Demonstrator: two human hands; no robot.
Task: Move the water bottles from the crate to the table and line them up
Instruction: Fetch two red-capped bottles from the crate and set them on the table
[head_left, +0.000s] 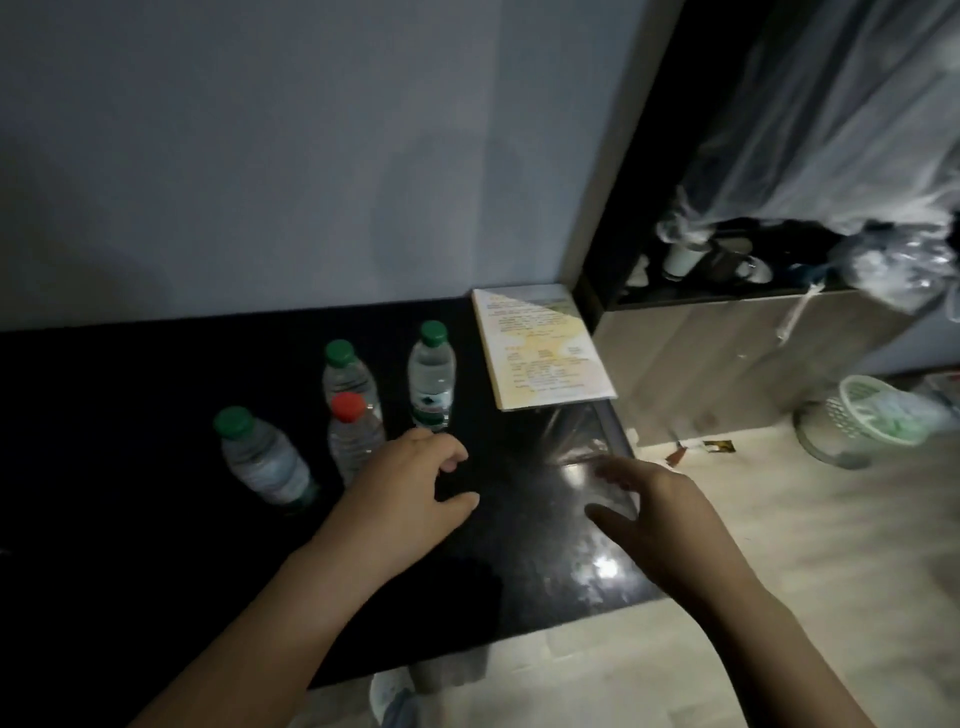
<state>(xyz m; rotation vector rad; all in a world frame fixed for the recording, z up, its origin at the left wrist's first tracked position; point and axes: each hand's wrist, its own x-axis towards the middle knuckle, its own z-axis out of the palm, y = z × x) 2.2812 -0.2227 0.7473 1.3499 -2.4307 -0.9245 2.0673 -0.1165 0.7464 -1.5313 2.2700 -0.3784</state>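
Water bottles (431, 384): 4 stand upright on the black table (130, 415), all w/in reach of the left hand (405, 493). The red-cap bottle (356, 441) is right behind its knuckles, two green-cap ones are just beyond that and a fourth is off to its left, so they're bunched, not a line yet. Both hands are empty: left loosely curled nr the bottles, right hand (654, 514) blurred, fingers spread over the table corner, well clear of them. Crate isn't in view, so can't tell how many remain to move; lining up looks like what's left.
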